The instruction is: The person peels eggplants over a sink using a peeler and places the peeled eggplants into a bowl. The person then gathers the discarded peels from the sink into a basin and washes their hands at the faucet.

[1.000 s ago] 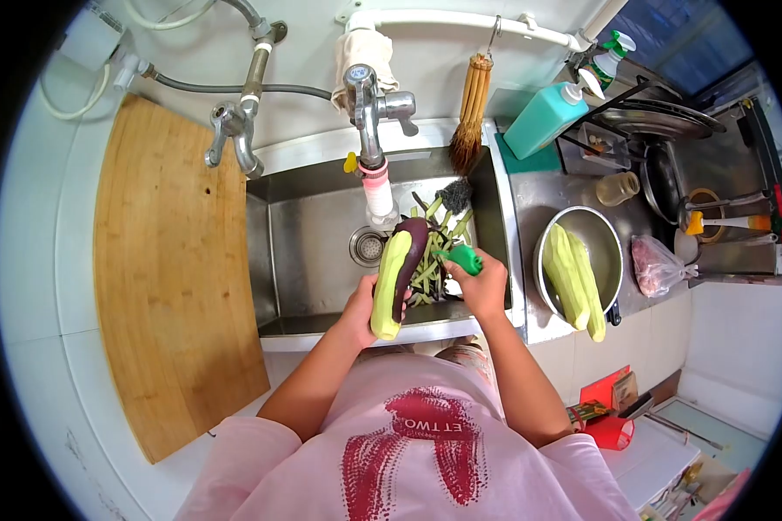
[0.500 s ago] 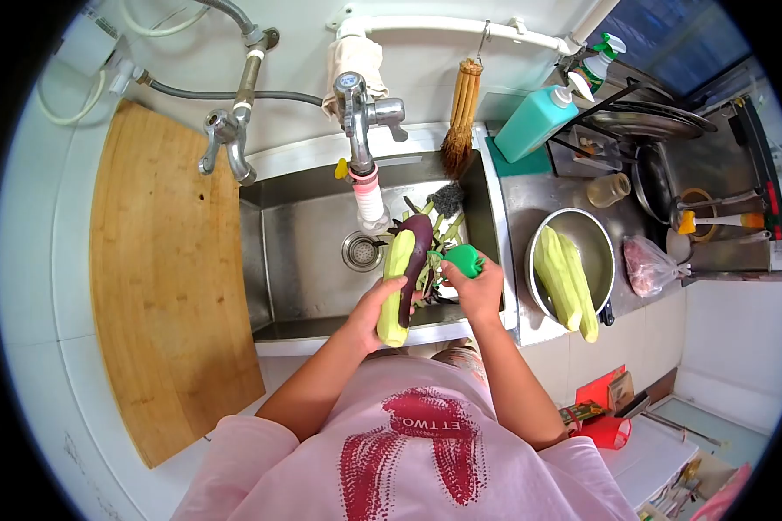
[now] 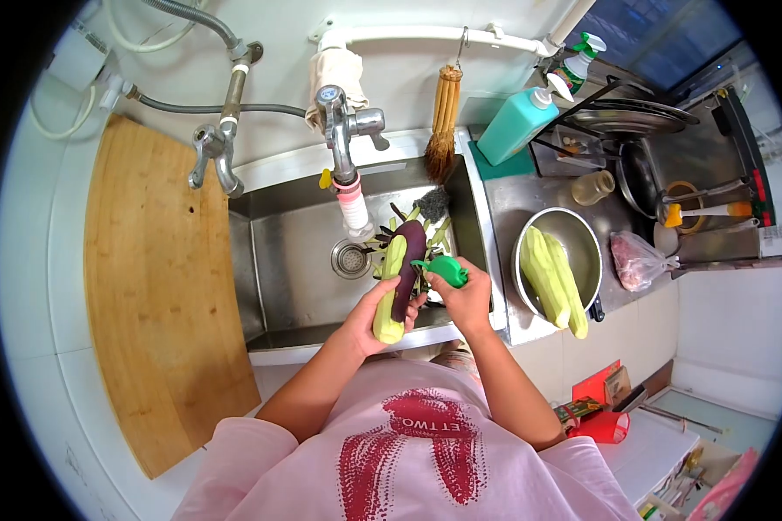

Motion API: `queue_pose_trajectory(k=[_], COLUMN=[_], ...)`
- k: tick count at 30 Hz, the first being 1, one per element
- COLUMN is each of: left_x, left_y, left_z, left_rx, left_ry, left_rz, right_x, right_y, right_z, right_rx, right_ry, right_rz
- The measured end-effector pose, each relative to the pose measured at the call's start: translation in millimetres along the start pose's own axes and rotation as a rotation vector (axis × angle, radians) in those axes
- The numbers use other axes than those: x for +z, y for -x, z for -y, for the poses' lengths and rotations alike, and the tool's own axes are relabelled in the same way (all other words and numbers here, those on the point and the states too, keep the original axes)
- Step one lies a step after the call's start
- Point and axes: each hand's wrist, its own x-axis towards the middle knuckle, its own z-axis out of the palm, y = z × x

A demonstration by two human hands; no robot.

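Note:
Over the sink [image 3: 278, 326], my left hand [image 3: 369, 317] is wrapped round the lower part of an eggplant [image 3: 406, 260]. One side of the eggplant is peeled pale green, while the other keeps its dark purple skin. My right hand [image 3: 465, 300] is closed on a green peeler [image 3: 446, 271], whose head is close to the purple side; whether it touches I cannot tell. Behind the eggplant, strips of peel [image 3: 439, 236] lie in the sink. To the right, peeled eggplants [image 3: 552, 273] rest in a metal bowl [image 3: 593, 252], their ends over its rim.
A faucet [image 3: 339, 143] hangs over the sink, with a second tap [image 3: 217, 156] to its left. At left stands a wooden cutting board [image 3: 161, 304]. A turquoise bottle [image 3: 517, 126], a jar [image 3: 593, 187] and a bagged item [image 3: 639, 260] are on the right counter. A brush [image 3: 444, 122] hangs behind.
The view has shifted slightly, so the surroundings sit a little further left. The peeler has moved slightly down along the purple side of the eggplant. Both hands keep their holds.

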Motion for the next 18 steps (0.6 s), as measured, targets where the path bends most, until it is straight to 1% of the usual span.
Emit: queue_pose_trajectory(k=[1, 3, 5, 8, 12, 14, 15, 17, 18], left_x=[0, 1, -4, -8, -9, -7, -6, -3, -2], left_y=[0, -1, -4, -6, -7, -7, -6, -5, -5], left_z=[0, 0, 0, -1, 0, 1, 1, 0, -1], left_rx=[-0.002, -0.036, -0.026, -0.010, 0.001, 0.026, 0.053, 0.085, 0.116], left_ry=[-0.002, 0.134, 0.145, 0.170, 0.214, 0.217, 0.219, 0.207, 0.192], left_rz=[0.002, 0.032, 0.030, 0.029, 0.060, 0.054, 0.046, 0.007, -0.030], right_x=[0, 0, -1, -5, -8, -10, -10, -10, -10], right_y=[1, 2, 3, 4, 5, 3, 3, 2, 0], right_z=[-3, -5, -5, -4, -3, -6, -6, -6, -8], right_rx=[-0.026, -0.052, -0.110, -0.110, -0.078, -0.321, -0.321, -0.151, -0.151], right_ry=[-0.010, -0.019, 0.007, 0.009, 0.029, 0.143, 0.144, -0.002, -0.003], right_rz=[0.001, 0.000, 0.006, 0.043, 0.025, -0.012, -0.011, 0.060, 0.061])
